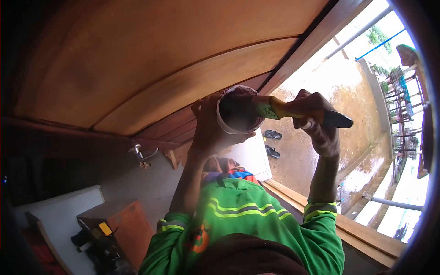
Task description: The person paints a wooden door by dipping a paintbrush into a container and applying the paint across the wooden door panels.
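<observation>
My left hand [209, 123] is wrapped round a round tub [220, 118] with a pale, stained rim and a dark inside. Held in my right hand [319, 120] is a flat paintbrush [277, 108] with a dark-tipped handle. The brush lies level across the tub, its bristle end over or inside the opening. How far the bristles dip in, and how much liquid is there, I cannot tell. Just beyond the tub is a brown wooden door [183, 59] with curved panels; neither hand plainly touches it.
A metal door handle [138, 151] sticks out at the left. Dark sandals [272, 143] rest on the wet-looking floor outside the doorway. A wooden sill [353, 229] runs along the lower right. An orange-brown cabinet [130, 233] with dark items beside it stands lower left.
</observation>
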